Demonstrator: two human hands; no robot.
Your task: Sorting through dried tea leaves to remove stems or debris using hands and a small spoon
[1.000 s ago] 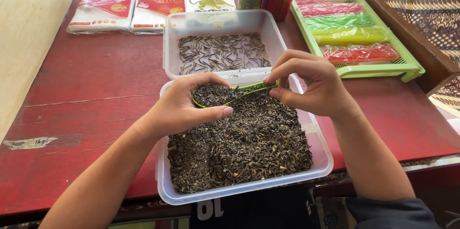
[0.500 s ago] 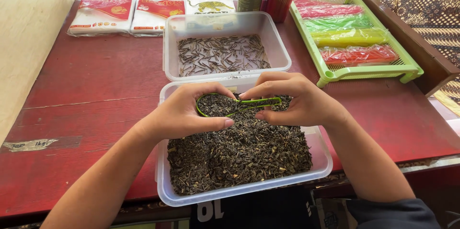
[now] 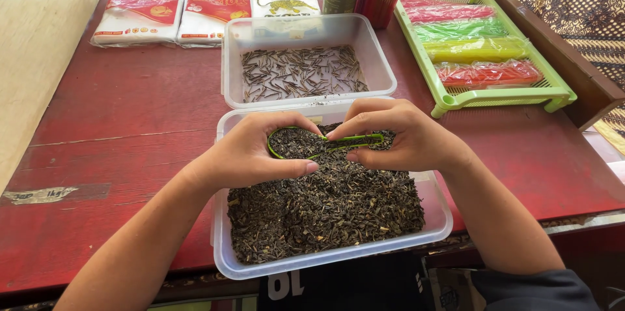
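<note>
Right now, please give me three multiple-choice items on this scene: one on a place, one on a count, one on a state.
1. Where does the clear box of thin dark sticks stand?
A. Behind the box of tea leaves
B. Inside the green tray
C. On the floor

2. How many coloured bundles lie in the green tray?
A. Two
B. Four
C. Six

3. How is the green scoop?
A. Lying alone on the red table
B. Empty, held high
C. Filled with leaves, held by both hands

Answers: 1 A, it stands farther away, edge to edge with the leaf box. 2 B, pink, green, yellow and red. 3 C, the left hand cups its bowl and the right hand pinches its handle.
</note>
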